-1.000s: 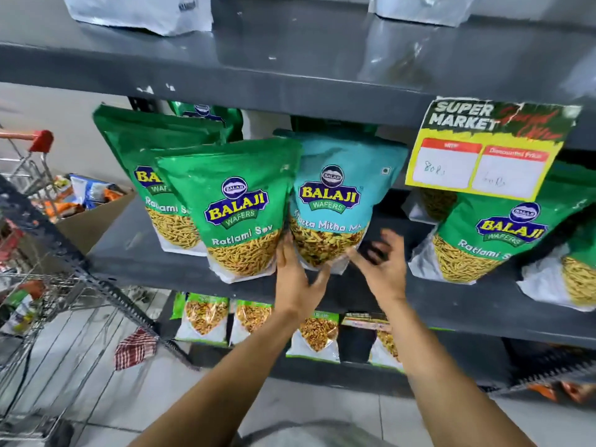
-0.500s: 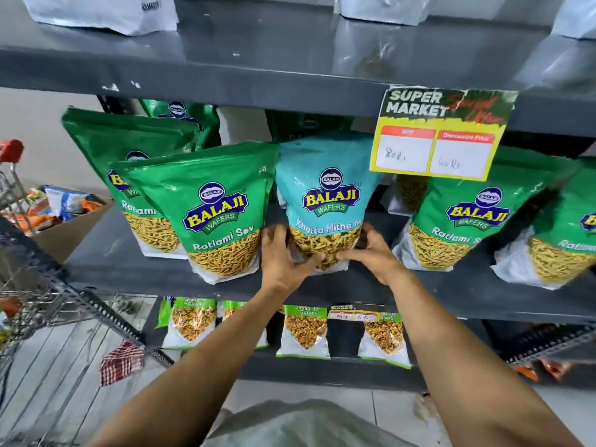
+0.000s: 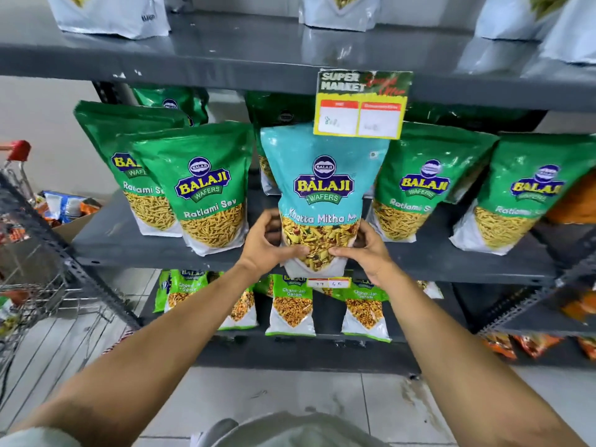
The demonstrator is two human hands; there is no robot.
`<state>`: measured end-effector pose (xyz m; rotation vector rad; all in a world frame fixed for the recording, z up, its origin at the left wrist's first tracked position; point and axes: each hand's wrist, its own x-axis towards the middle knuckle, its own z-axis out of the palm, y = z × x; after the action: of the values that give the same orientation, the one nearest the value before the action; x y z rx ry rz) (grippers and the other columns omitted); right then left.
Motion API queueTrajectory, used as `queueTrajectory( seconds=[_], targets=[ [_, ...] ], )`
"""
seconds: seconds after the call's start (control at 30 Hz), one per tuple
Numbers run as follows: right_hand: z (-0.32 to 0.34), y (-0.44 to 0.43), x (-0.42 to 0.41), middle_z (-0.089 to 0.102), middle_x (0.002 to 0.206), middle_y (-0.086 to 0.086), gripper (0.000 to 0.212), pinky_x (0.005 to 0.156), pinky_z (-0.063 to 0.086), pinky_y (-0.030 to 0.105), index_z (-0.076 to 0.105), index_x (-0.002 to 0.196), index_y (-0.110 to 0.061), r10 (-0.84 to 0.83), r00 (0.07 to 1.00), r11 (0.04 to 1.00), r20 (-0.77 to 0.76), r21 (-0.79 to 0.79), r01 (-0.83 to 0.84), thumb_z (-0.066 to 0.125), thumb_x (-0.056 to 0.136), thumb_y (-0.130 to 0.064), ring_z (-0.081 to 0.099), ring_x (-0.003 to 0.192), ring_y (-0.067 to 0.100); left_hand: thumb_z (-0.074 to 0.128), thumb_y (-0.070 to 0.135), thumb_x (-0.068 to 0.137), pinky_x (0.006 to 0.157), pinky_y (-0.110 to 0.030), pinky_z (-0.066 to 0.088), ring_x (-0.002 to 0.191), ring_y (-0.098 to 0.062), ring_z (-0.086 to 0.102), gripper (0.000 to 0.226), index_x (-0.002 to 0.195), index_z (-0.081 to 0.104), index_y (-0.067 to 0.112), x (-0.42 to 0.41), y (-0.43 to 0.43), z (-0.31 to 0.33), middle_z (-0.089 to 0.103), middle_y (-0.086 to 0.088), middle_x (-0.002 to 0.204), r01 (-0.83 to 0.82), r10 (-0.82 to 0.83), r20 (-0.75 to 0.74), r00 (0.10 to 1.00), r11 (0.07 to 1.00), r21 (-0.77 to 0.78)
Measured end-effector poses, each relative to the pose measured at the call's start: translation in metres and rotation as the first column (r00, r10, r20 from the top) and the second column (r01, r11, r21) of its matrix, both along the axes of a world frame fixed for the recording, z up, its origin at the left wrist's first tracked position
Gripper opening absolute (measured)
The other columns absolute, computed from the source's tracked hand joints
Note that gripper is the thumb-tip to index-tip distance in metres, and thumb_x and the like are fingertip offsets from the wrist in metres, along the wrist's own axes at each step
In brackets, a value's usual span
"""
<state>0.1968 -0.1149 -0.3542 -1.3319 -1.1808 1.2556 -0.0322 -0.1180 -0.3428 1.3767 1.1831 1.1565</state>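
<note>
A teal Balaji "Khatta Mitha" snack pouch (image 3: pixel 322 175) stands upright at the middle of the grey shelf (image 3: pixel 135 250). My left hand (image 3: pixel 267 243) grips its lower left side, thumb across the clear window. My right hand (image 3: pixel 364 250) grips its lower right side, thumb on the front. The pouch's bottom edge hangs over the shelf's front lip.
Green Ratlami Sev pouches stand left (image 3: pixel 206 185) and right (image 3: pixel 425 185) of the teal one. A yellow price tag (image 3: pixel 361 117) hangs from the upper shelf. Smaller Chana Jor Garam packs (image 3: pixel 292 304) fill the shelf below. A shopping trolley (image 3: pixel 29 279) stands at the left.
Both hands have closed round the teal pouch's lower sides, the right one arriving from the right. The pouch now stands straight and sits farther forward.
</note>
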Motion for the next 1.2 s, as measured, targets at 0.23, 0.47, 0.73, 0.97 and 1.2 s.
queueTrajectory(
  seconds=[0.23, 0.47, 0.73, 0.97, 1.2],
  targets=[
    [0.04, -0.084, 0.017, 0.07, 0.105, 0.0, 0.067, 0.081, 0.057, 0.03, 0.06, 0.116, -0.015, 0.013, 0.999, 0.996, -0.029, 0.088, -0.011, 0.088, 0.057, 0.001, 0.064, 0.101, 0.019, 0.095, 0.035, 0.039, 0.085, -0.047, 0.059, 0.091, -0.024, 0.072, 0.081, 0.106, 0.052, 0.021, 0.013, -0.086, 0.04, 0.07, -0.008, 0.105, 0.047, -0.047, -0.002, 0.999, 0.993, 0.107],
    [0.1, -0.164, 0.032, 0.07, 0.099, -0.007, 0.057, 0.073, 0.056, 0.019, 0.062, 0.105, -0.019, 0.068, 0.997, 0.971, -0.04, 0.231, -0.057, 0.087, 0.058, 0.003, 0.068, 0.087, 0.002, 0.091, 0.032, 0.038, 0.07, -0.018, 0.057, 0.076, -0.002, 0.071, 0.074, 0.1, 0.051, 0.021, 0.023, -0.173, 0.109, 0.074, 0.02, 0.084, 0.066, -0.064, -0.017, 0.998, 0.955, 0.291],
    [0.189, -0.186, 0.052, 0.073, 0.075, -0.012, 0.042, 0.049, 0.051, 0.018, 0.064, 0.087, -0.021, 0.132, 0.991, 0.945, -0.028, 0.305, -0.117, 0.079, 0.064, 0.011, 0.069, 0.065, 0.002, 0.088, 0.021, 0.045, 0.07, -0.021, 0.058, 0.074, -0.005, 0.071, 0.062, 0.094, 0.051, 0.018, 0.035, -0.186, 0.19, 0.069, 0.002, 0.095, 0.068, -0.044, -0.07, 0.997, 0.915, 0.397],
    [0.256, -0.166, 0.051, 0.071, 0.097, -0.007, 0.043, 0.06, 0.054, 0.025, 0.067, 0.095, -0.021, 0.097, 0.994, 0.914, -0.04, 0.398, -0.073, 0.084, 0.061, 0.001, 0.069, 0.085, 0.012, 0.089, 0.018, 0.05, 0.059, -0.018, 0.056, 0.071, -0.001, 0.07, 0.056, 0.089, 0.05, 0.022, 0.04, -0.163, 0.25, 0.069, 0.0, 0.094, 0.008, 0.022, -0.059, 0.998, 0.883, 0.47],
    [0.317, -0.101, 0.055, 0.072, 0.089, -0.008, 0.034, 0.062, 0.058, 0.031, 0.066, 0.086, -0.022, 0.038, 0.998, 0.872, -0.052, 0.49, -0.008, 0.085, 0.063, -0.005, 0.07, 0.083, 0.013, 0.091, 0.027, 0.049, 0.056, -0.036, 0.06, 0.087, -0.018, 0.07, 0.062, 0.092, 0.047, 0.018, 0.047, -0.097, 0.305, 0.069, 0.002, 0.097, -0.024, 0.057, -0.053, 0.997, 0.87, 0.492]
  ],
)
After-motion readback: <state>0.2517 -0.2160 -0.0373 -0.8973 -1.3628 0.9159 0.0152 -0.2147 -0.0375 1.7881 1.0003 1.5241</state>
